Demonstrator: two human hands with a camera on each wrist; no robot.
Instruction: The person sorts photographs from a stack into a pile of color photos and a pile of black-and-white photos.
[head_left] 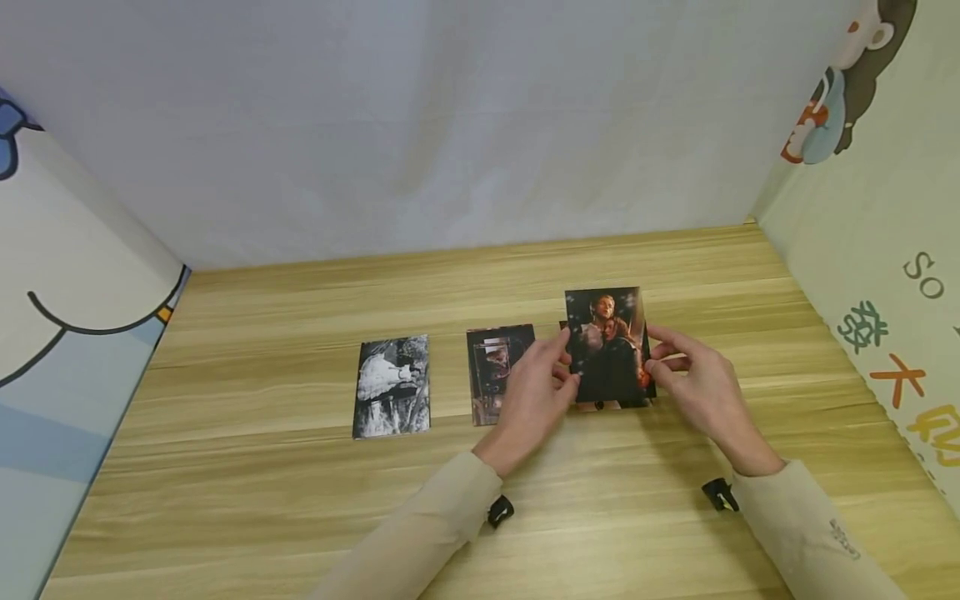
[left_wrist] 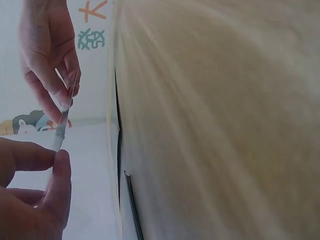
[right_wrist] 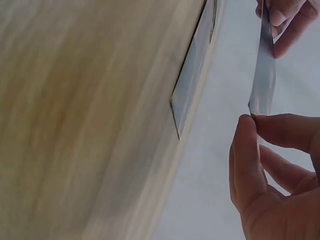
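Both hands hold 1 colour photo card [head_left: 609, 346] lifted just above the wooden tabletop [head_left: 300, 500], tilted up toward the head camera. The left hand [head_left: 534, 392] pinches its left edge between thumb and fingers, and the right hand [head_left: 697, 385] pinches its right edge the same way; each grip is pressed together on the card, not spread. The wrist views show the card edge-on, thin and slightly bowed between the fingertips [right_wrist: 247, 131].

Under the lifted card, another dark card [head_left: 600, 405] peeks out flat on the tabletop (how many lie stacked there cannot be told). To its left lie 2 more cards in a row: a dark one [head_left: 491, 371], partly hidden by the left hand, and a black-and-white photo card [head_left: 392, 386], well apart from both hands.

To handle the card well, I judge that light edge pinches are right: keep fingers off the printed face, hold it level, and avoid squeezing the edges inward, which would bend it further.
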